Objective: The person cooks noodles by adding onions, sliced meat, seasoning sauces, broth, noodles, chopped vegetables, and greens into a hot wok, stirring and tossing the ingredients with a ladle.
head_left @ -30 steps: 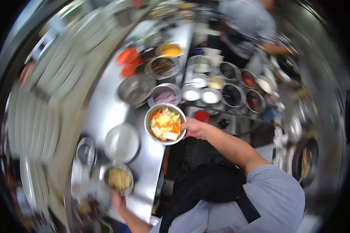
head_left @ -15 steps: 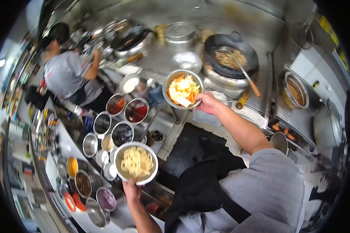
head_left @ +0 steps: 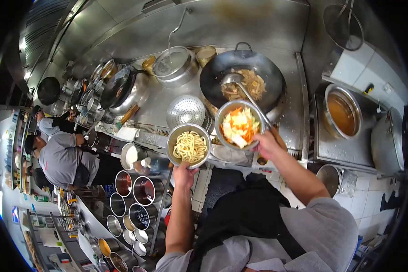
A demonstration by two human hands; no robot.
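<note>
My left hand (head_left: 184, 176) grips the rim of a metal bowl of thick noodles (head_left: 190, 147). In my right hand (head_left: 268, 144) is a second metal bowl, filled with cut cabbage and carrot strips (head_left: 238, 128), tilted a little and held at the near edge of the wok. The black wok (head_left: 213, 81) sits on the stove with browned meat or onion slices (head_left: 254, 86) inside. A ladle (head_left: 233, 79) rests in it, its wooden handle (head_left: 276, 136) reaching out beside my right hand. Fingers under both bowls are partly hidden.
A perforated strainer (head_left: 185, 111) lies left of the wok. Behind it stands a lidded pot (head_left: 174, 68). Several sauce containers (head_left: 145, 190) line the counter at left. A pot of brown broth (head_left: 342, 111) is on the right. Co-workers (head_left: 61, 158) stand at far left.
Both bowls have moved toward the stove as my view turned right. The noodle bowl has left the sauce containers and is now close beside the vegetable bowl, near the wok.
</note>
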